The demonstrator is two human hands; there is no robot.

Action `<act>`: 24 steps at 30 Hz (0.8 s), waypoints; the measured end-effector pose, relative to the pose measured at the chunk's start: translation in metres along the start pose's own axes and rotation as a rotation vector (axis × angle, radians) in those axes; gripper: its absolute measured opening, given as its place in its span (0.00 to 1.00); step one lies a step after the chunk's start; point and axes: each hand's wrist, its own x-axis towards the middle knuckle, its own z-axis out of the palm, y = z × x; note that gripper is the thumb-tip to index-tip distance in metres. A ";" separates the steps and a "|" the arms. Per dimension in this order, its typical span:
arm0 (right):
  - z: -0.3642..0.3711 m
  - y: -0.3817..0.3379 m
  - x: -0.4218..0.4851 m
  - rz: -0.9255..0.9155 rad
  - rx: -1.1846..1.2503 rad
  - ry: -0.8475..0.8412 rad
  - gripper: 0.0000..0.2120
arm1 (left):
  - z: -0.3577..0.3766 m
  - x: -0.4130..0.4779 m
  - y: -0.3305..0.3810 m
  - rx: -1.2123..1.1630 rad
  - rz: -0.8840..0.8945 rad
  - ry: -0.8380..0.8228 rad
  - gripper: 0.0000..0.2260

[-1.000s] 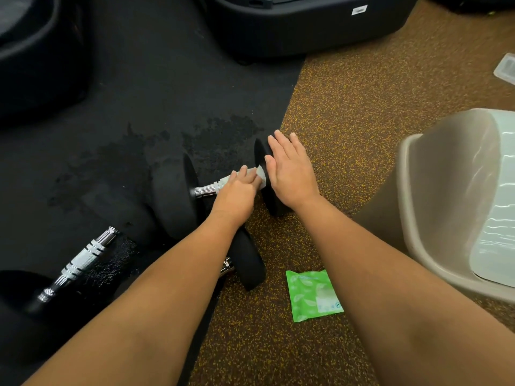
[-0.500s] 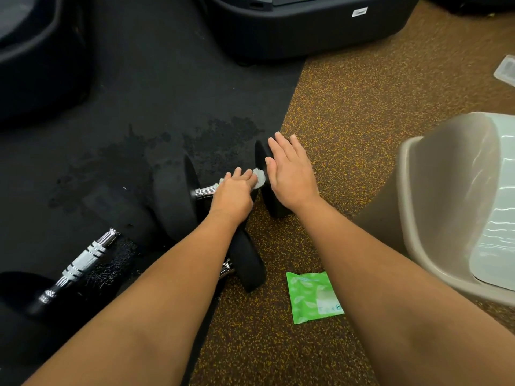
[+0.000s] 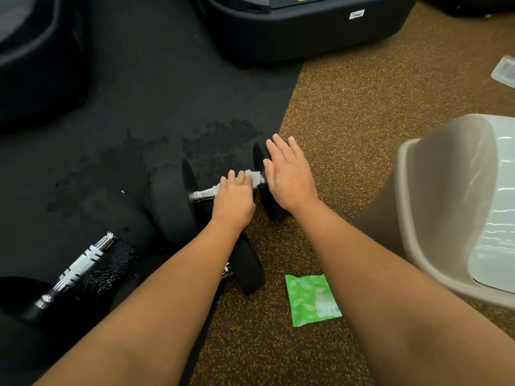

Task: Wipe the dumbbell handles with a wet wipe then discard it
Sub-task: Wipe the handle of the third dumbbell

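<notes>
Item: beige bin point(image 3: 434, 207), right of view, standing on the brown speckled floor point(image 3: 348, 107); it holds a pale glossy liner point(image 3: 498, 218), and what lies inside the liner cannot be told. Item: green wipe packet point(image 3: 312, 299), flat on the speckled floor between the two forearms, near the bin and apart from it. Item: left hand point(image 3: 234, 199), palm down, arm reaching forward from the lower left, fingers curled over the top of the bar and clamped on the wet wipe point(image 3: 252, 174). Item: right hand point(image 3: 287, 176), fingers straight and together, laid flat against the right weight head point(image 3: 271, 201), gripping nothing. Item: dumbbell point(image 3: 172, 201), lying across the edge where the black mat point(image 3: 139, 93) meets the speckled floor; its chrome handle point(image 3: 202, 195) shows bare to the left of the left hand. The wet wipe is wrapped on the handle under the left hand's fingers, white cloth showing just past the fingertips, at the end next to the right weight head and touching the right hand's thumb side. Item: second dumbbell point(image 3: 80, 266), lower left on the mat, chrome bar uncovered, well apart from both hands. Item: dark machine base point(image 3: 306, 29), top of view. Item: clear plastic piece point(image 3: 504, 71), far right edge.
</notes>
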 end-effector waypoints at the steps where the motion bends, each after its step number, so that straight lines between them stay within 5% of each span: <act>1: 0.001 0.001 0.001 0.000 -0.005 -0.005 0.29 | 0.000 0.003 0.006 -0.009 -0.015 0.000 0.20; 13: -0.002 0.000 -0.001 -0.011 -0.001 0.001 0.30 | 0.001 -0.015 0.001 -0.032 0.067 -0.046 0.21; 19: -0.002 0.000 -0.002 -0.009 0.021 0.010 0.29 | -0.013 0.003 0.010 -0.009 -0.069 -0.018 0.12; 24: -0.005 -0.002 -0.003 -0.020 0.042 0.051 0.28 | -0.014 0.013 0.020 0.018 0.010 -0.046 0.13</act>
